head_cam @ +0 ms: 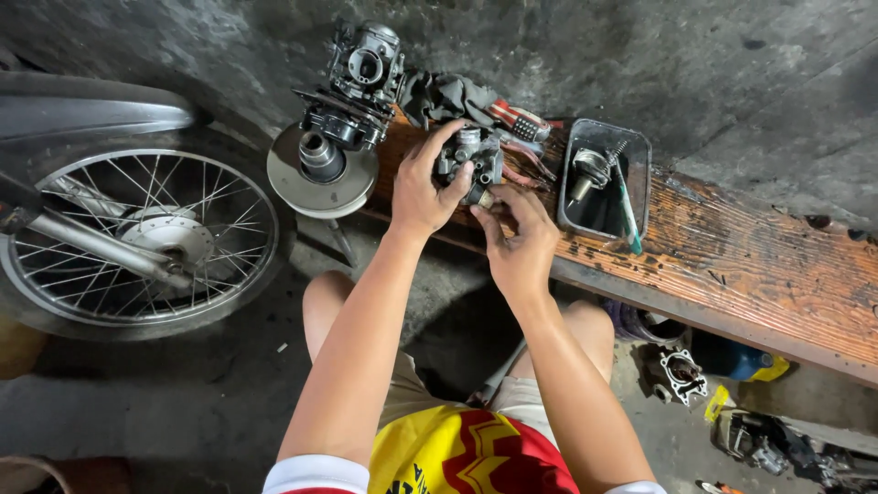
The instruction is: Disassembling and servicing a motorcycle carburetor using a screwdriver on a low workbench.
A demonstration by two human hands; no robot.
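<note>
Wooden bench [750, 265] against concrete wall [640, 64], carburetor [468, 160] held over it

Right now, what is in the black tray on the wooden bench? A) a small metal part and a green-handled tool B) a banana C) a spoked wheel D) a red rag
A: the black tray holds a small metal part and a green-handled tool.

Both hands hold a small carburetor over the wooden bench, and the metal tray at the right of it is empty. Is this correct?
Not quite. The head view shows the tray is not empty: it holds a small metal part and a green-handled tool. The rest is right: left hand and right hand hold the carburetor over the bench.
</note>
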